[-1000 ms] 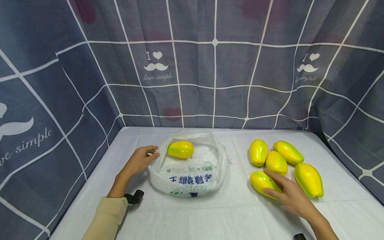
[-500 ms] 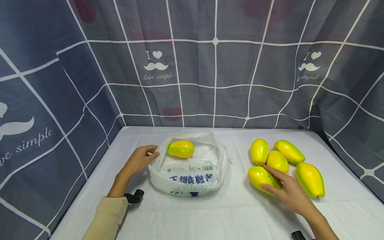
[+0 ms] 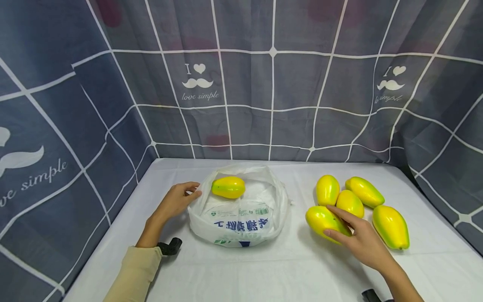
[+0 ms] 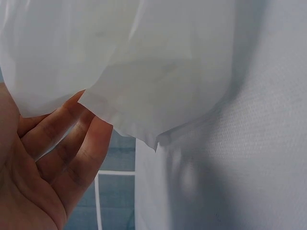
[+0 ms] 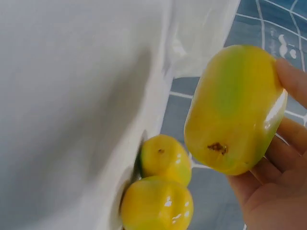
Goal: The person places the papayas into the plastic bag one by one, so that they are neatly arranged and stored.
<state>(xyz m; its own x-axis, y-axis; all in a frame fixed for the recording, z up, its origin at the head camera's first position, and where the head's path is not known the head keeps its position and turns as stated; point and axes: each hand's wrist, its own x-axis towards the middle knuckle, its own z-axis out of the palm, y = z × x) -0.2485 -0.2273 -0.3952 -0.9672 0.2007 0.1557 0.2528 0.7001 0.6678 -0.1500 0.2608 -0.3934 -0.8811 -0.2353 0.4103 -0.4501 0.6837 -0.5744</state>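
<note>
The right hand (image 3: 364, 243) grips a yellow-green fruit (image 3: 320, 220), raised, at three o'clock from the plastic bag (image 3: 205, 232). The left hand (image 3: 175, 199) pinches the bag's rim near ten o'clock. This fruit seems stiff, rather light, maybe slippery; its thick middle looks best for holding. Below lies white cloth (image 3: 241, 274); a checked curtain (image 3: 294, 84) hangs at twelve o'clock.

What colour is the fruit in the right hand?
The fruit is yellow with green patches, seen best in the right wrist view.
</note>
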